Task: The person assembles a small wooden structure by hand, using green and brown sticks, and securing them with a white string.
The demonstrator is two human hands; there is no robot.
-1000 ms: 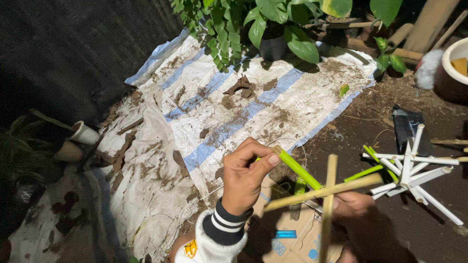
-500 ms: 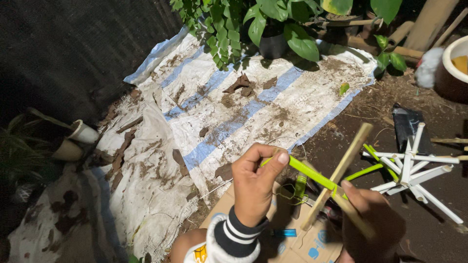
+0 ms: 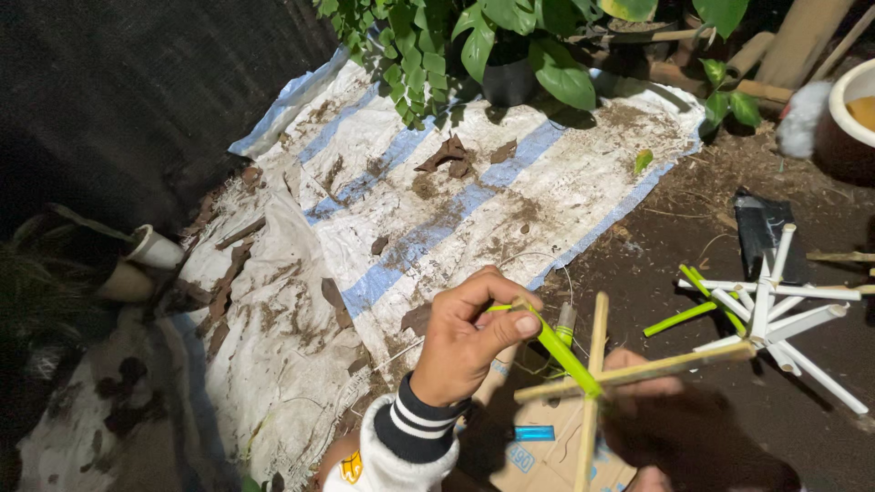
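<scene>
My left hand [image 3: 469, 342] pinches a bright green strip [image 3: 558, 351] against two crossed pale bamboo sticks [image 3: 597, 378], binding them; my right hand [image 3: 670, 415] steadies these, grip unclear.

A green strip [image 3: 558, 348] is pinched by the left hand [image 3: 467, 335] where two crossed bamboo sticks [image 3: 609, 375] meet. The sticks are gripped from below by the shadowed right hand [image 3: 679, 426]. White tubes [image 3: 775, 305] are piled at three o'clock, a soiled striped tarp [image 3: 437, 210] spread at eleven o'clock.
</scene>
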